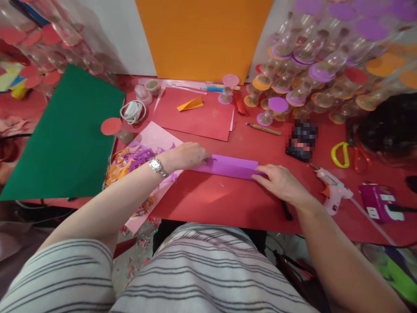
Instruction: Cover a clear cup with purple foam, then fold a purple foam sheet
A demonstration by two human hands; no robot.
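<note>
A strip of folded purple paper [233, 167] lies lengthwise between my hands, just above the red table. My left hand [190, 155], with a silver watch at the wrist, grips its left end; the fingertips are partly hidden. At the right end, my right hand [276, 179] pinches the paper between thumb and fingers. Under my left forearm a pink sheet [153, 134] carries a heap of purple and orange paper scraps [140, 157]. A tiny purple scrap [222, 185] lies in front of the strip.
Red sheets [198, 121] with a folded orange piece [190, 104] lie behind. On the right are a craft knife [263, 129], a phone [302, 141], a glue gun [334, 189] and scissors [350, 152]. A green board [68, 139] stands left; stacked plastic bottles [306, 48] rise back right.
</note>
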